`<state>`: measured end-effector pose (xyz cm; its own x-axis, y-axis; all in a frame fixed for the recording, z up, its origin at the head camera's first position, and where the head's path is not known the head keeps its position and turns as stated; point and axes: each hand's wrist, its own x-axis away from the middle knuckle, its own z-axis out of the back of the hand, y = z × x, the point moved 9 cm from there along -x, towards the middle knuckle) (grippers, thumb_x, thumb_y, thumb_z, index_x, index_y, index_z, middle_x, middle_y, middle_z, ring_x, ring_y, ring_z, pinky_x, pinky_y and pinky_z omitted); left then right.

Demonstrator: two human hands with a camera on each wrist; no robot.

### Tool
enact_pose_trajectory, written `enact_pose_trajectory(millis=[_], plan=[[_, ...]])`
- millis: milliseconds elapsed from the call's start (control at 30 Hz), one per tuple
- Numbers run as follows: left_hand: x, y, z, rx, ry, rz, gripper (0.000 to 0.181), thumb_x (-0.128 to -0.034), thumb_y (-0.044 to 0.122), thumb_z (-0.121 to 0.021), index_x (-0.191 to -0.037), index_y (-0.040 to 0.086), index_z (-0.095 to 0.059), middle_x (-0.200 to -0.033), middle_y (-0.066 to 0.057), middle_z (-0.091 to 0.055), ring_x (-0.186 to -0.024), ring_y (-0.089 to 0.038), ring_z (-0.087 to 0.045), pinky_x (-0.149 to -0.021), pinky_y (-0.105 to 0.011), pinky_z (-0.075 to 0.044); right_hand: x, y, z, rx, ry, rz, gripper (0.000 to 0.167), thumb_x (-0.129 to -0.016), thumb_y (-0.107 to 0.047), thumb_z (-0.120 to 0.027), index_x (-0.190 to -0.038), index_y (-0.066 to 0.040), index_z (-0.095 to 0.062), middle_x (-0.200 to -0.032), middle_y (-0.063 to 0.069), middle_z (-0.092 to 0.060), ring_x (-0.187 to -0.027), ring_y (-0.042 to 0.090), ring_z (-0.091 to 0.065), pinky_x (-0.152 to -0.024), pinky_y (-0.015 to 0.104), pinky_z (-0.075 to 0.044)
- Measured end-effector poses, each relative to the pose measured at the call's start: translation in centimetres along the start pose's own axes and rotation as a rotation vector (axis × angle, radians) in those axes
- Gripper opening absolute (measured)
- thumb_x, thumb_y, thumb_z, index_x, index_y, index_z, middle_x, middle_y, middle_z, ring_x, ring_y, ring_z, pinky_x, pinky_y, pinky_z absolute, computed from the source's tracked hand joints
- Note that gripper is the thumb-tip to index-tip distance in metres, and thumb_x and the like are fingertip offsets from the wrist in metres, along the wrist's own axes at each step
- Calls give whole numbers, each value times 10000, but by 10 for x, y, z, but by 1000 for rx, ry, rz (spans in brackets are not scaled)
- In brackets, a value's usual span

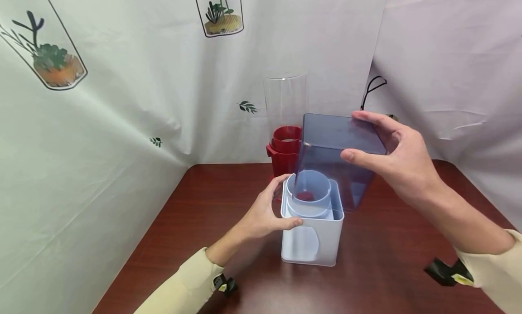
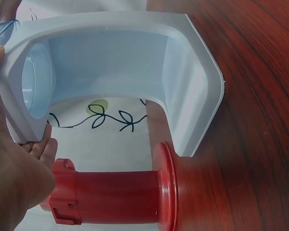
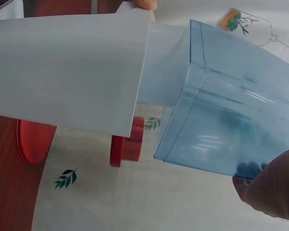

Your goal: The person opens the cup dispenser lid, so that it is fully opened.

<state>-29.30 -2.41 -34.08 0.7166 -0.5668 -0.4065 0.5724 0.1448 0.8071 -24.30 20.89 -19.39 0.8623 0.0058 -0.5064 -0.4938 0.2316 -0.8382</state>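
Observation:
A white plastic dispenser base (image 1: 310, 241) stands upright on the table, with a round white collar (image 1: 308, 210) rising from its top. My left hand (image 1: 263, 214) grips the base by its upper left rim, thumb on the front and fingers behind. From the left wrist view, the base's open arched recess (image 2: 108, 62) shows. My right hand (image 1: 408, 160) holds a see-through blue box-shaped cover (image 1: 342, 132) between thumb and fingers. This cover is tilted, closed end up, above the right part of the base, and overlaps the collar in the head view. Whether they touch I cannot tell.
Behind the base stands a red dispenser stand (image 1: 285, 162) with a tall clear cylinder (image 1: 285, 99) above it. The dark red wooden table (image 1: 399, 259) meets a pale curtain (image 1: 142, 69) printed with plants at the back and left.

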Motion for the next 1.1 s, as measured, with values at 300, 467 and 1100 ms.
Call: enact_pose_trajectory(millis=[300,467,1100], plan=[[0,2,-2,6,-3,0,940,-762,239,-891,-1565,246,-401,-1424,39,-571,-1257,-187,-601,-1018,-399,-566,8,5,22,-123,48,-15,695,-829,79,-852,-1460,-122,-642,-1400,32,-646,-1258,122,-568,-944,124,-461],[2,1,-2,3,-7,18,944,-770,253,-891,-1569,254,-388,-1431,42,-564,-1268,-209,-595,-1009,-384,-572,13,9,36,-115,76,-38,685,-843,74,-842,-1464,-131,-639,-1412,23,-639,-1266,101,-567,-954,125,-437],[1,0,0,14,-10,16,940,-776,248,-892,-1568,259,-386,-1421,38,-572,-1262,-262,-599,-989,-466,-585,22,30,79,-199,173,-74,671,-847,155,-789,-1444,-121,-653,-1363,-49,-685,-1315,43,-525,-996,87,-383]])
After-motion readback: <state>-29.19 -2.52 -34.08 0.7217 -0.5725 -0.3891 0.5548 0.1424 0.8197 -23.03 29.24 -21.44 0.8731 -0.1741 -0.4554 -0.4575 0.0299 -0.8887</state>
